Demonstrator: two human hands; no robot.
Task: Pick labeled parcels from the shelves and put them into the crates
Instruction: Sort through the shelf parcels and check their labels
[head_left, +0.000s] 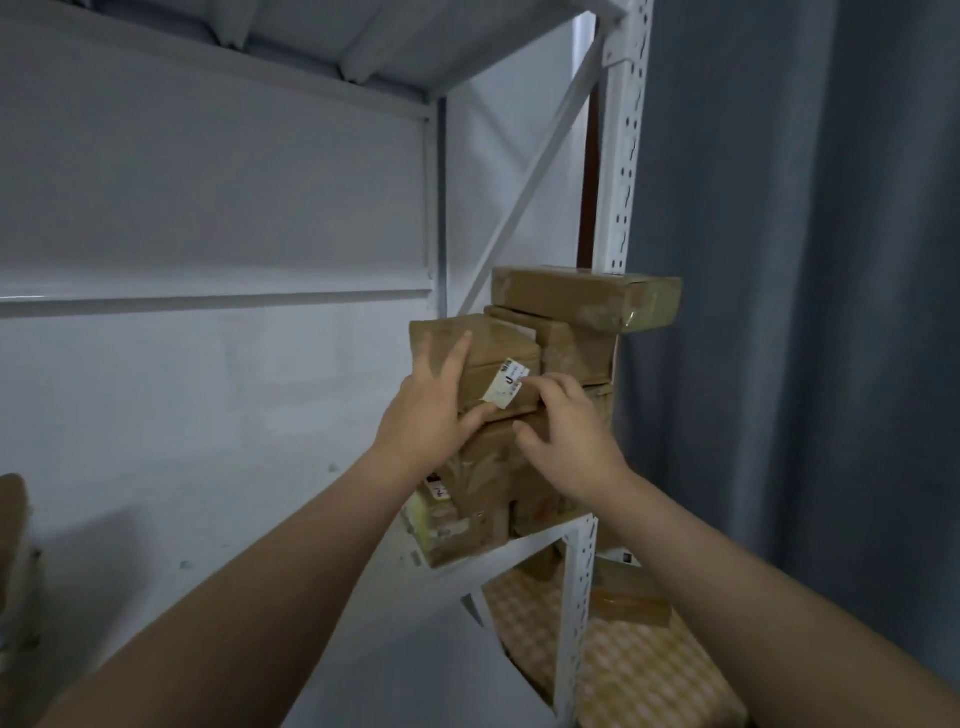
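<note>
At the centre of view a brown labelled parcel (485, 364) sits in a stack of parcels (566, 343) on a white metal shelf (621, 156), its white label (506, 387) facing out. The left hand (434, 421) lies at its 8 o'clock, fingers straight and flat against the parcel's left end, thumb along the lower edge. The right hand (569, 434), at 4 o'clock, grasps the right end with curled fingers touching the label; a grey curtain (805, 260) hangs at 3 o'clock.

The white label (506, 385) on the brown parcel (480, 345) midway up the stack bears a dark mark shaped like a J; its smaller print is too blurred to read. A second label (438, 488) on a lower parcel (488, 470) shows red and black marks, none readable.
</note>
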